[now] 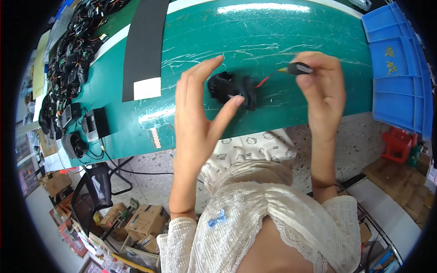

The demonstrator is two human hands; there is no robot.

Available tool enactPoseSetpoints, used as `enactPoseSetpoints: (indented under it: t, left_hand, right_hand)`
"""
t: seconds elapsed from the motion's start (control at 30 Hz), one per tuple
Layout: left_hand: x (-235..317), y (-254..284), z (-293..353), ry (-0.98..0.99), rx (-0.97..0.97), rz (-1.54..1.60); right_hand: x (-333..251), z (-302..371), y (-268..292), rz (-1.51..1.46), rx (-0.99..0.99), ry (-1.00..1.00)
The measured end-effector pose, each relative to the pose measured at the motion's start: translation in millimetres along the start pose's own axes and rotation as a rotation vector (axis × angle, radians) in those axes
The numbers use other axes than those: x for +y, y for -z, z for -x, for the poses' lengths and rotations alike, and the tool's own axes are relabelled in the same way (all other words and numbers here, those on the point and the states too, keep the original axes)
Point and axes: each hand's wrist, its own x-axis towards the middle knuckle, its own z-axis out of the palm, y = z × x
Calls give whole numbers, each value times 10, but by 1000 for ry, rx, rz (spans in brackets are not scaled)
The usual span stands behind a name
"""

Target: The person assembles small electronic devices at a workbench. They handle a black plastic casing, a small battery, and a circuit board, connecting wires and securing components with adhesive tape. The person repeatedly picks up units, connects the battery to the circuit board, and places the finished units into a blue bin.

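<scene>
A black plastic device (234, 91) lies on the green bench top (273, 41), its outline partly blurred. My left hand (198, 98) is beside it with fingers spread, the thumb tip at the near side of the device. Whether that thumb presses on it, I cannot tell. To the right, my right hand (323, 82) pinches a small black oblong piece (299, 68) between thumb and fingers. From this piece a short red wire (266, 80), with some yellow at its end, runs left to the device.
A dark grey mat (144, 45) with a white card (147, 88) lies left of my hands. Heaped black devices with wires (73, 59) fill the far left, near a black box (94, 123). A blue plastic crate (398, 68) stands at the right edge.
</scene>
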Motion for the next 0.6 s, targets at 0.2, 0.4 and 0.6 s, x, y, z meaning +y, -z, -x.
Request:
enactPoseSetpoints:
  t: [0.2, 0.4, 0.6]
  left_hand:
    - [-140, 114, 45, -110, -344, -258]
    - [-203, -101, 15, -110, -359, -321]
    - [-76, -137, 45, -196, -301, -477]
  right_hand:
    - [70, 407, 287, 7, 144, -205]
    - [82, 671, 374, 31, 205, -326]
    - [124, 711, 377, 356, 161, -417]
